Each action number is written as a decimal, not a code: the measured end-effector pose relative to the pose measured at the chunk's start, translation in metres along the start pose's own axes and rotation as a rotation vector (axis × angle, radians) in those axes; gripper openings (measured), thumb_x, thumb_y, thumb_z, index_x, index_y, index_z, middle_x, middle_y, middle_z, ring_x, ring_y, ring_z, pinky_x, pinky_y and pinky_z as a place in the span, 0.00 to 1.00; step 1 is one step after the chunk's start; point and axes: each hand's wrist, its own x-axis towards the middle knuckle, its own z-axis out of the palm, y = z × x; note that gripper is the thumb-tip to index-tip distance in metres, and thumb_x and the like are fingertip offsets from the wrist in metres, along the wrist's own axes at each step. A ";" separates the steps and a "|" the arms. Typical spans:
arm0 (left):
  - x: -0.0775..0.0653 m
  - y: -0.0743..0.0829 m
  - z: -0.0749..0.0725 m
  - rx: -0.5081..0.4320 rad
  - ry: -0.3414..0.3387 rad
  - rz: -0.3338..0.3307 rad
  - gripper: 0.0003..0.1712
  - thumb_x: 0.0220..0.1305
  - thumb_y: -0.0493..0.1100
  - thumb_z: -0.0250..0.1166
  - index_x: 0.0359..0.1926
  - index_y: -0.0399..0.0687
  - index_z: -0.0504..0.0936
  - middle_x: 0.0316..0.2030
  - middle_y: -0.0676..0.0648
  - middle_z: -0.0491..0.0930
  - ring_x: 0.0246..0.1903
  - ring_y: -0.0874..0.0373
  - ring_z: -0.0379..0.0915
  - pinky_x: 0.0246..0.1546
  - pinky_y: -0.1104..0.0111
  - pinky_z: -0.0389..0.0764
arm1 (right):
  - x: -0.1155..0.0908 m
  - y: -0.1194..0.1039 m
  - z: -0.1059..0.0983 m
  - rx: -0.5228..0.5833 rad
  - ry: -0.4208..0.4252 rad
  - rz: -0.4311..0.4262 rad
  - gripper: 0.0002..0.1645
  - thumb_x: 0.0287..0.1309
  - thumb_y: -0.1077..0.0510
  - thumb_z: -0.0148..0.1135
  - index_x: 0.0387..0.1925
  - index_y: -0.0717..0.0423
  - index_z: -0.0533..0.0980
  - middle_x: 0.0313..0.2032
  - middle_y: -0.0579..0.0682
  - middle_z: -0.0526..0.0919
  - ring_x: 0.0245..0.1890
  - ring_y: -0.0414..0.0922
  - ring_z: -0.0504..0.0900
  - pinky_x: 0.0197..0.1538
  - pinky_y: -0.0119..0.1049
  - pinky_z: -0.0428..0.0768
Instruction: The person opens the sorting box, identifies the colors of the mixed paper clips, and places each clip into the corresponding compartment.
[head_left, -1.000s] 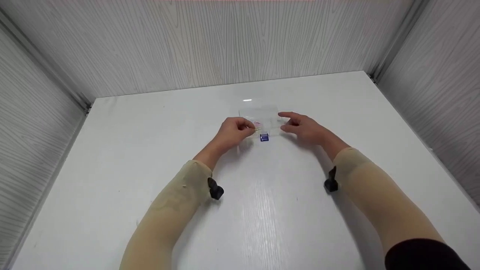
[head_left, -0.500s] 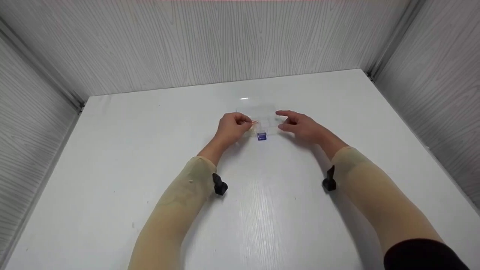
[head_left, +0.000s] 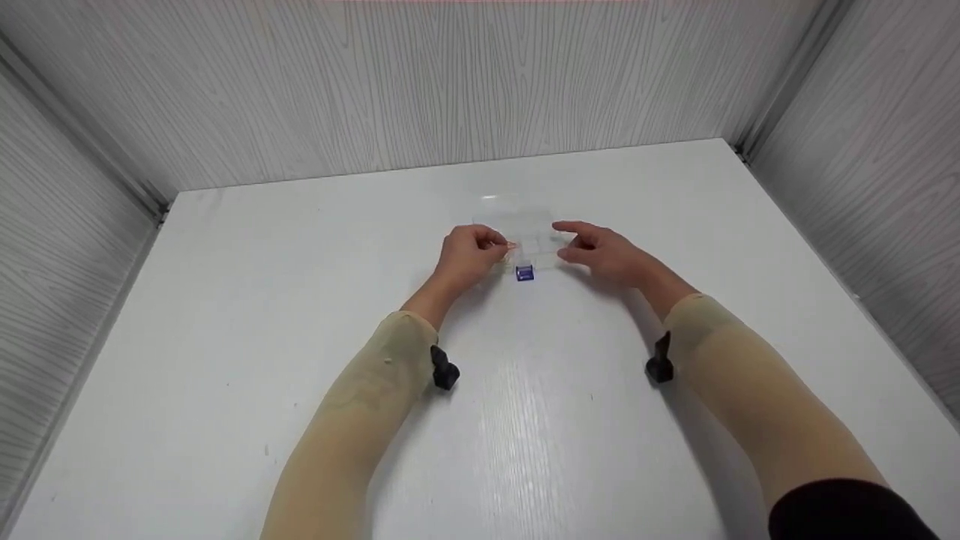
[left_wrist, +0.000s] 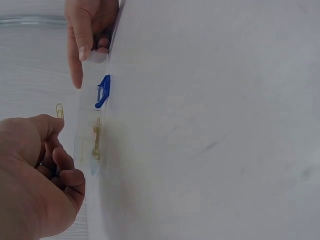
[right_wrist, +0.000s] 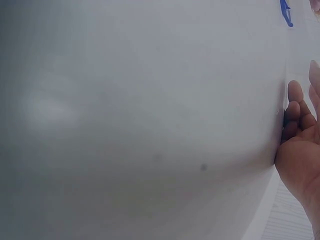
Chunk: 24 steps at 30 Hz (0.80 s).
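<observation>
A clear plastic box (head_left: 545,262) with compartments lies on the white table, its clear lid (head_left: 517,219) raised or laid back behind. A blue latch (left_wrist: 103,91) marks its front. My left hand (head_left: 469,253) is over the box's left part, pinching a small paper clip (left_wrist: 60,111) between thumb and forefinger; it looks yellow in the left wrist view, orange in the head view. More yellowish paper clips (left_wrist: 96,140) show through the front wall. At the box's right end, my right hand (head_left: 607,256) holds it between thumb and forefinger, other fingers curled beneath.
The white table (head_left: 300,300) runs to grey wood-grain panels at the back (head_left: 420,90) and both sides. Black camera mounts (head_left: 444,369) sit on the sleeves near the wrists.
My left hand has moved back and slightly up from the box's front left, and an orange-looking clip now shows at its fingertips. My right hand stays at the right end.
</observation>
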 end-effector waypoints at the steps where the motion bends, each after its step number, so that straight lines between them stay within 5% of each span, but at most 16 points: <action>1: -0.001 -0.001 0.000 0.001 0.001 -0.003 0.06 0.74 0.42 0.69 0.47 0.46 0.89 0.40 0.48 0.82 0.41 0.56 0.72 0.42 0.68 0.75 | 0.001 0.000 0.001 0.001 0.000 -0.001 0.37 0.74 0.40 0.64 0.79 0.34 0.66 0.53 0.53 0.76 0.52 0.51 0.71 0.57 0.47 0.68; 17: -0.024 -0.017 -0.031 -0.014 0.066 0.003 0.16 0.75 0.45 0.67 0.58 0.45 0.86 0.35 0.48 0.75 0.35 0.56 0.69 0.36 0.66 0.70 | 0.015 0.006 -0.005 0.012 0.009 -0.035 0.39 0.75 0.41 0.63 0.81 0.36 0.63 0.53 0.54 0.77 0.50 0.50 0.71 0.55 0.46 0.68; 24: -0.040 -0.036 -0.049 0.063 0.077 0.026 0.19 0.75 0.47 0.67 0.60 0.42 0.85 0.35 0.47 0.76 0.38 0.54 0.69 0.40 0.64 0.71 | 0.014 0.012 -0.003 -0.044 0.060 -0.031 0.41 0.77 0.39 0.59 0.83 0.35 0.57 0.52 0.54 0.77 0.45 0.50 0.73 0.50 0.45 0.71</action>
